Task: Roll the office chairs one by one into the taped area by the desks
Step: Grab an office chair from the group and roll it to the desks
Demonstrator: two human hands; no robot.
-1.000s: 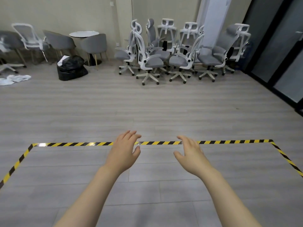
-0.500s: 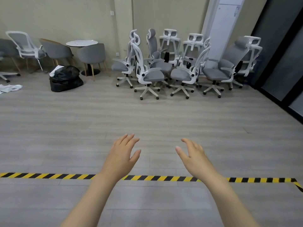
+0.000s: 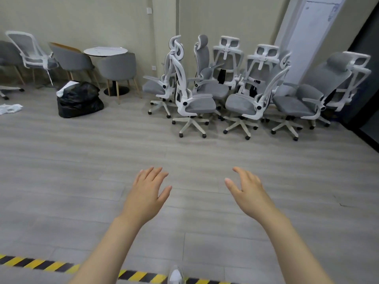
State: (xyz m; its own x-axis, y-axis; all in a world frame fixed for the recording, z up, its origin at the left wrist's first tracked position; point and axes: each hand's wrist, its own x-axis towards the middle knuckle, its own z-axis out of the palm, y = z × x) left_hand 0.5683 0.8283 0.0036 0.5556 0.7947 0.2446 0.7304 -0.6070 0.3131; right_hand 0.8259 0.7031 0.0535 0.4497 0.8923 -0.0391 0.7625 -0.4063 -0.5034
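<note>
Both arms reach forward over the floor point(image 3: 61, 160), palms down. The left hand point(image 3: 146, 193) has its fingers straight and close together, thumb out to the side, holding nothing. The right hand point(image 3: 249, 191) is spread a little wider, fingers relaxed and slightly bent, also holding nothing. The two hands are level with each other and apart.

The office chairs point(image 3: 242, 89), white frames with grey seats, stand crowded together against the wall point(image 3: 102, 21), well beyond the hands. The nearest chair point(image 3: 192, 103) sits at the front of the cluster, side-on. Bare floor lies between the hands and the chairs.

Left of the cluster, a black bag point(image 3: 79, 100) sits on the floor with something white poking out of its top; what else it holds cannot be told. Behind the bag stands a round worktop point(image 3: 105, 51) with grey side chairs point(image 3: 118, 66) around it.

The striped tape point(image 3: 37, 263) runs along the floor under the forearms, far from the chairs. A shoe tip point(image 3: 175, 275) touches the tape.
</note>
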